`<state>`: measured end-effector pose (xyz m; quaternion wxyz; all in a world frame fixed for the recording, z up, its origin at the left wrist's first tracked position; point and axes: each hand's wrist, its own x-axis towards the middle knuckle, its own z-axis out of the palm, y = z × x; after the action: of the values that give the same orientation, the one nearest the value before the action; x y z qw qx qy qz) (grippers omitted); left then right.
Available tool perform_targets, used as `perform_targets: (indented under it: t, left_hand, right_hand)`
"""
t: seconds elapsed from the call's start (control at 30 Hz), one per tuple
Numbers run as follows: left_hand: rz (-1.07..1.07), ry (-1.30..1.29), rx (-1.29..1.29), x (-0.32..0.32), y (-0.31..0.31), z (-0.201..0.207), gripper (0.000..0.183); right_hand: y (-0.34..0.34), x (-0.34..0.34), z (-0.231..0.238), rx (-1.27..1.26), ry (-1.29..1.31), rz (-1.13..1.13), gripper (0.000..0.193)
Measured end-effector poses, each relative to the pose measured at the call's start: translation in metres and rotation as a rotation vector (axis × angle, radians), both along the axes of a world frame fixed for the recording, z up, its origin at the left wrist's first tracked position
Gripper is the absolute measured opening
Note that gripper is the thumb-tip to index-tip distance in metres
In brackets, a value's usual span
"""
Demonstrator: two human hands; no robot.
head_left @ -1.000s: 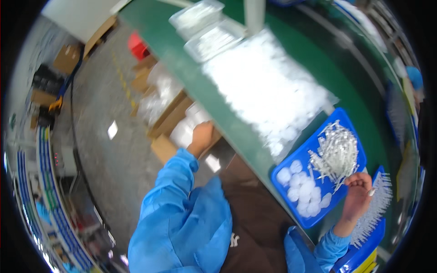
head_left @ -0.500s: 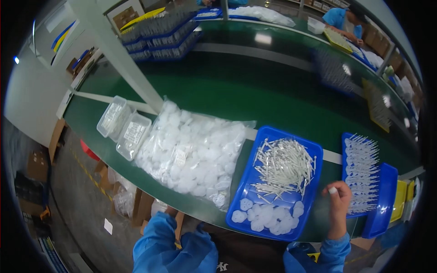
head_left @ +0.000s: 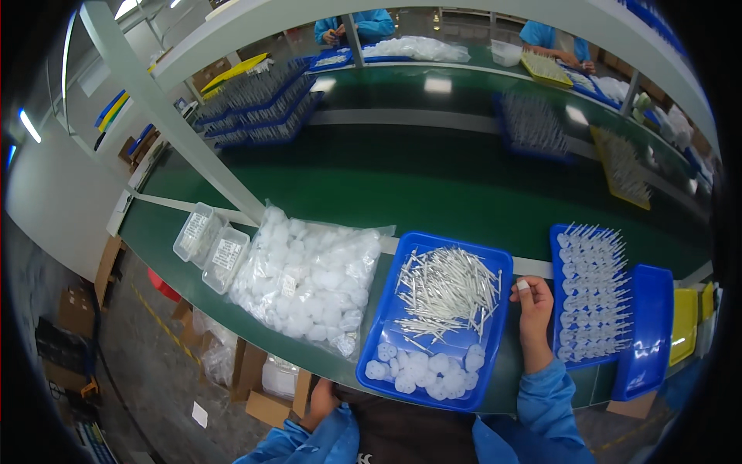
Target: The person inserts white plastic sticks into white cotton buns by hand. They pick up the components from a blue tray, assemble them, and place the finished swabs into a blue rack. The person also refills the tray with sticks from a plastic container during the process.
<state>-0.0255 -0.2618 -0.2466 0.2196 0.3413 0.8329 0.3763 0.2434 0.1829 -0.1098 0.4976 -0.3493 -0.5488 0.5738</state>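
Observation:
My right hand (head_left: 532, 309) is curled closed beside the right rim of a blue tray (head_left: 369, 340); white covering wraps its thumb tip, and nothing shows in its fingers. In that tray lie a heap of thin whitish sticks (head_left: 448, 290) and, nearer me, a cluster of small white translucent discs (head_left: 433, 373). Below the table's front edge, by my lap, is my left hand (head_left: 321, 402); its fingers are mostly hidden. Right of my right hand stands another blue tray (head_left: 568, 357) with rows of discs and sticks pointing up out of them.
A large clear bag of white discs (head_left: 305, 271) lies left of the tray, beside two lidded plastic boxes (head_left: 226, 259). An empty-looking blue tray (head_left: 645, 332) and a yellow tray (head_left: 683, 325) are far right. A white post (head_left: 178, 116) rises at left. Co-workers (head_left: 553, 42) sit opposite.
The view has shifted, bringing more of the far side into sight. My right hand stays near the tray's right side, now closer to its rim. More of my left hand shows below the table.

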Motion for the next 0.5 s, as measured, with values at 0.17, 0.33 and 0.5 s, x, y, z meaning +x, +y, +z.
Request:
perform_targets:
  t: [0.17, 0.33, 0.5]
  left_hand:
    - [-0.011, 0.061, -0.145, -0.011, 0.0, 0.004, 0.045]
    - [-0.175, 0.352, -0.035, 0.024, 0.016, 0.07, 0.044]
    - [-0.452, 0.301, 0.043, 0.049, 0.027, 0.124, 0.046]
  right_hand:
    - [0.01, 0.005, -0.014, -0.015, 0.007, 0.027, 0.013]
    - [0.01, 0.005, -0.011, 0.051, 0.005, 0.056, 0.014]
    - [0.013, 0.008, -0.012, 0.111, 0.006, 0.041, 0.015]
